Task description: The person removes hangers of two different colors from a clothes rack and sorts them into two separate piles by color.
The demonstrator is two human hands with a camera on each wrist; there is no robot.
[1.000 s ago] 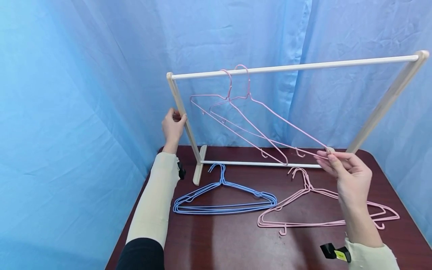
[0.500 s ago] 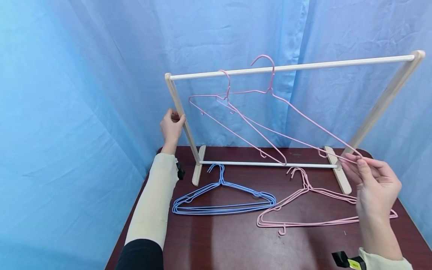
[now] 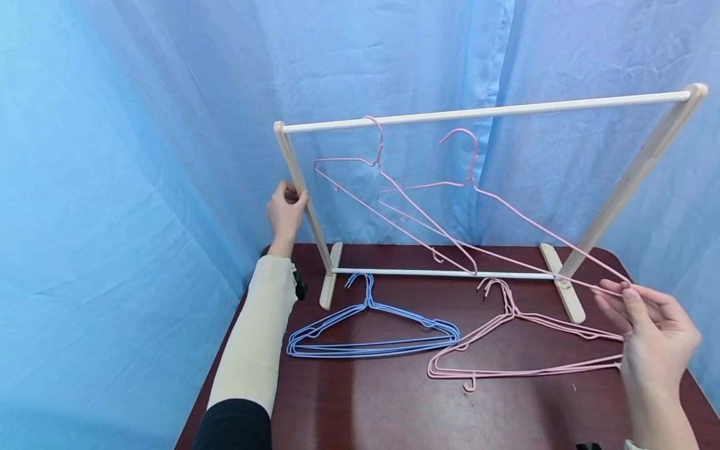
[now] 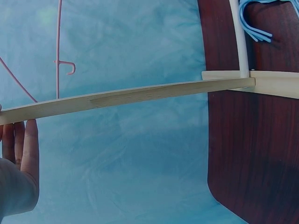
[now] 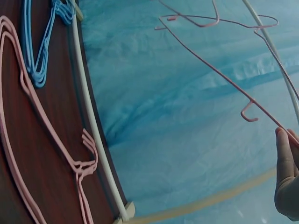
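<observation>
My left hand [image 3: 285, 212] grips the left wooden post [image 3: 314, 219] of a small clothes rack; in the left wrist view its fingers [image 4: 31, 144] press against that post. Far out to the right, my right hand [image 3: 655, 334] pinches one lower corner of a pink wire hanger [image 3: 470, 179]. This hanger is tilted, its hook off the rack and lower than the white top rail [image 3: 489, 112]. Another pink hanger [image 3: 377, 164] hangs from the rail, left of the middle. In the right wrist view, the held hanger's wire [image 5: 219, 74] runs up left from the fingertips [image 5: 282, 140].
Blue wire hangers [image 3: 369, 305] lie stacked on the dark red table [image 3: 405, 412], in front of the rack. To their right lies a stack of pink hangers [image 3: 510, 311], partly behind my right hand. A white lower bar [image 3: 405, 272] joins the rack's feet. Blue curtains [image 3: 140, 187] surround the table.
My right hand has moved right and down with the pink hanger. Its hook was over the rail, rose above it, and is now below rail height. The left hand stays on the post.
</observation>
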